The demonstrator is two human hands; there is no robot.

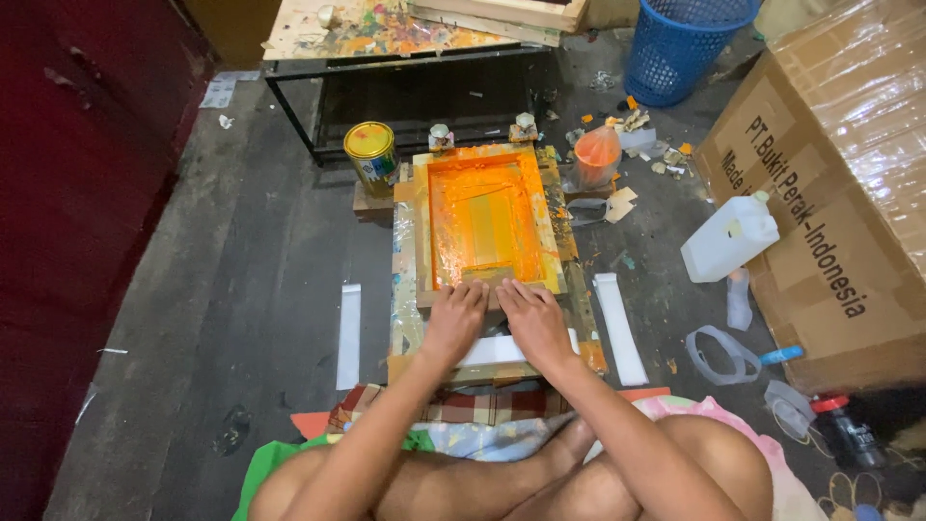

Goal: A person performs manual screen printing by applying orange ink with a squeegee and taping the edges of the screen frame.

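A wooden printing frame (487, 224), its mesh smeared bright orange, lay flat on the dark floor directly in front of a seated person's crossed legs. To the frame's right stood a large brown cardboard box (834, 183) wrapped in clear film, with dark lettering along its side. Between box and frame lay a white plastic jug (728, 236). At the frame's upper left stood a yellow-lidded tin (371, 152) with a coloured label. Beyond the frame's upper right sat a blue mesh basket (683, 43). The left hand (453, 316) and right hand (531, 318) pressed side by side, fingers flat and grasping nothing, on the frame's near edge.
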